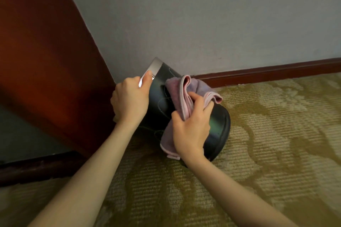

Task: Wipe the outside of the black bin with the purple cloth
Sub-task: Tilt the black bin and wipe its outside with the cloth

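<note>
The black bin [218, 127] lies tilted on the carpet near the wall corner, its silver rim [154, 68] pointing up and left, its base toward the lower right. My left hand [130, 98] grips the silver rim, thumb on the metal band. My right hand [191, 127] holds the bunched purple cloth [178, 96] against the bin's black side. Part of the cloth hangs below my right hand, and part is folded above my fingers.
A dark red wooden panel [46, 61] stands close on the left. The grey wall [203, 14] with a dark skirting board [267, 73] runs behind the bin. Patterned beige carpet [267, 153] spreads to the right and front.
</note>
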The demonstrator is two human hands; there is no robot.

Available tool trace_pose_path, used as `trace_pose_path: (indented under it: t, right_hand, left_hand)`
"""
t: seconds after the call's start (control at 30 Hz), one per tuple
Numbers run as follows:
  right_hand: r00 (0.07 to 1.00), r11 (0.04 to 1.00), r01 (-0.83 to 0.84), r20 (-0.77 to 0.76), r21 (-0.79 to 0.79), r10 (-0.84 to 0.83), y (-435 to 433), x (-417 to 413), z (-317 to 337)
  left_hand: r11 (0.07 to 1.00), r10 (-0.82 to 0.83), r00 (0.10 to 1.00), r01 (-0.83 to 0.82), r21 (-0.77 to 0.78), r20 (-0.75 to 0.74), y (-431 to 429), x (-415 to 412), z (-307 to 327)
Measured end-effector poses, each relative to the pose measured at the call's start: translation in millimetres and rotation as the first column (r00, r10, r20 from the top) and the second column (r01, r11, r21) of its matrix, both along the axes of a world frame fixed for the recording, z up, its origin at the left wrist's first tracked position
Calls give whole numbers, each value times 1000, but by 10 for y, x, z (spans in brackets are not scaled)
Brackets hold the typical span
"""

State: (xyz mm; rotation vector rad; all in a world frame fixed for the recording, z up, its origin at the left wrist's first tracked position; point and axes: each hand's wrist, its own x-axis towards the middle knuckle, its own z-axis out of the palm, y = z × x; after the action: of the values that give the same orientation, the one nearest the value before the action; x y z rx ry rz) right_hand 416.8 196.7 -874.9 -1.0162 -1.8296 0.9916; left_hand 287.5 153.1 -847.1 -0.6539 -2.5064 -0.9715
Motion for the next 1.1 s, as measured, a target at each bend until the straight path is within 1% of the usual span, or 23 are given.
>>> trace_pose_path:
  t: [0.13,0.27,0.33,0.5,0.63,0.7,0.9,1.03,1.1]
  right_hand:
    - [999,999,-33,-16,-2,33,102,40,26]
    - [997,998,-59,48,2,59,255,-23,114]
    - [992,997,-65,103,-47,70,392,-95,197]
    - [972,949,-122,156,-289,173,963,-310,394]
    - [939,933,-125,263,-339,221,1287,-415,392]
    - [934,929,-117,280,-351,224,1374,-416,380]
    - [960,950,-73,236,-304,149,1329,-259,323]
    - [992,961,4,125,-276,32,1143,-81,316]
    - [997,970,61,55,-233,-50,986,14,291]
  left_hand:
    - [1000,-6,999,5,-14,-31,-2,71,-15]
    - [1000,-27,1000,27,-1,10,-69,120,-12]
    - [1000,-29,999,29,2,19,-129,176,-17]
    - [998,-56,998,56,-12,-11,-198,447,5]
    - [993,-105,994,103,-58,-34,-147,572,25]
    - [991,-118,992,115,-71,-43,-108,609,37]
    - [990,-122,991,117,-83,-55,10,673,95]
    - [984,-140,988,131,-121,-64,147,662,134]
    - [980,-149,987,139,-141,-57,245,633,158]
